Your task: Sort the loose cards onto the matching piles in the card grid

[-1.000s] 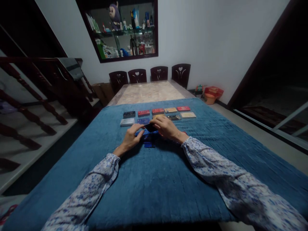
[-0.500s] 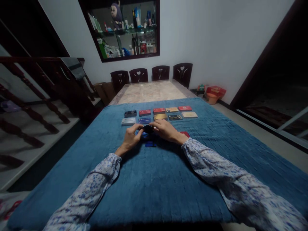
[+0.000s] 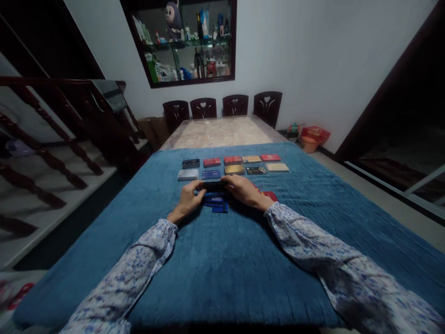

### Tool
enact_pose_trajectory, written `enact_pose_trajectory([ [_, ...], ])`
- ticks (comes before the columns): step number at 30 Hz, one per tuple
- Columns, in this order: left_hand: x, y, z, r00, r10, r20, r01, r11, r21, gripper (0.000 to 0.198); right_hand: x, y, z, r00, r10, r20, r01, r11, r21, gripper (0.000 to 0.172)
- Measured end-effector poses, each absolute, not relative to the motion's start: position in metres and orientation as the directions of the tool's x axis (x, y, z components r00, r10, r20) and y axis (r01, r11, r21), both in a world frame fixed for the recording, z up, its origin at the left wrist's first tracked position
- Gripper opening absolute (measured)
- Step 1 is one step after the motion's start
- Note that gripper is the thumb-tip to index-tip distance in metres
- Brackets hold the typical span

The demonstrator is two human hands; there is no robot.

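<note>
My left hand [image 3: 188, 197] and my right hand [image 3: 244, 190] hold a dark stack of cards [image 3: 214, 185] between them, the fingers closed at its two ends. Loose blue cards [image 3: 219, 207] lie just below it on the blue cloth. Part of a red card [image 3: 270, 195] shows beside my right wrist. Beyond the hands, neat card stacks stand in two rows: a silver stack [image 3: 188, 175], a blue stack [image 3: 211, 174], a gold stack [image 3: 234, 170], a black stack [image 3: 256, 170] and a cream stack [image 3: 277, 167] are in the nearer one. My fingers hide part of the held cards.
A blue cloth [image 3: 222, 269] covers the near part of the table, with bare marble top [image 3: 225, 131] behind. Several dark chairs [image 3: 267, 107] line the far end. A wooden railing [image 3: 52, 144] runs on the left; an orange bucket [image 3: 309, 144] sits by the wall.
The dark cards have turned from a tilted, pointed view to a level, wider one, and the hands are slightly farther apart. More of the blue cards below shows. The camera view has shifted slightly.
</note>
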State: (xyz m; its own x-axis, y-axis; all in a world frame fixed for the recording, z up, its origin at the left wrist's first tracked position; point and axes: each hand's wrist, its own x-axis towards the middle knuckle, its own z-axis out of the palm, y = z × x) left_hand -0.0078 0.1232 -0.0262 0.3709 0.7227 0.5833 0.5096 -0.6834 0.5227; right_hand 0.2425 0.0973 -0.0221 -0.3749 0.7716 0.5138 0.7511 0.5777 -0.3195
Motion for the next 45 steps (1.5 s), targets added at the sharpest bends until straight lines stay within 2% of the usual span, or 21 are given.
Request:
enact_pose_trajectory([
  [5,-0.007,0.121,-0.030,0.421,0.728,0.541,0.522,-0.682,0.512,0.041,0.243,0.096,-0.026,-0.402,0.756,0.517,0.762,0.589,-0.269,0.038],
  [11,-0.007,0.119,-0.032,0.514,0.644,0.566,0.514,-0.760,0.398,0.031,0.241,0.099,-0.032,-0.456,0.709,0.539,0.763,0.622,-0.173,0.043],
  [15,-0.007,0.119,-0.035,0.533,0.638,0.556,0.534,-0.763,0.363,0.042,0.237,0.096,-0.031,-0.461,0.739,0.491,0.796,0.589,-0.141,0.051],
  [19,-0.007,0.120,-0.038,0.546,0.650,0.528,0.553,-0.753,0.355,0.051,0.234,0.093,-0.032,-0.449,0.757,0.475,0.800,0.577,-0.165,0.058],
  [28,-0.003,0.123,-0.038,0.536,0.669,0.515,0.537,-0.740,0.404,0.055,0.237,0.099,-0.039,-0.481,0.712,0.511,0.713,0.657,-0.244,0.068],
  [38,-0.009,0.128,-0.022,0.576,0.706,0.411,0.579,-0.708,0.405,0.059,0.243,0.106,-0.028,-0.562,0.687,0.461,0.666,0.706,-0.241,0.057],
  [42,-0.013,0.131,-0.014,0.607,0.685,0.403,0.585,-0.729,0.357,0.057,0.242,0.109,-0.015,-0.593,0.691,0.413,0.664,0.710,-0.235,0.047],
  [45,-0.019,0.136,-0.007,0.627,0.673,0.391,0.609,-0.737,0.292,0.056,0.235,0.116,-0.012,-0.575,0.714,0.401,0.683,0.688,-0.246,0.046],
])
